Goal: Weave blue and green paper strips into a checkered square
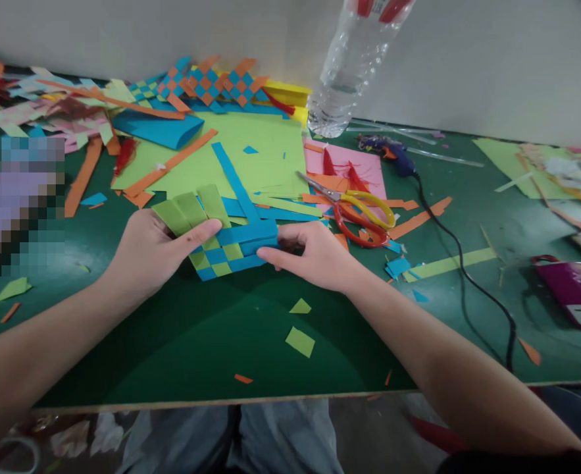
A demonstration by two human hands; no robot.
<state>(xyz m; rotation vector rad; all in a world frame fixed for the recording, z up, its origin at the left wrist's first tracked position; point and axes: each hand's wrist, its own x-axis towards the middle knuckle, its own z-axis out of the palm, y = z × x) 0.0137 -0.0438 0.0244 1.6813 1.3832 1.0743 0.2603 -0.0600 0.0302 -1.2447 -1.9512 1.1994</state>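
Observation:
Between my hands is a paper weaving of blue and light green strips, checkered along its lower part. My left hand pinches its left side, thumb on top near the loose green strip ends. My right hand grips the blue right end between thumb and fingers. One blue strip sticks up and away from the weaving. Scissors with yellow and orange handles lie open just beyond my right hand. Light green sheets lie behind the weaving.
Woven paper fish line the wall. A water bottle stands behind a glue gun, whose black cord crosses the table's right side. A magenta object lies far right. Paper scraps dot the green table.

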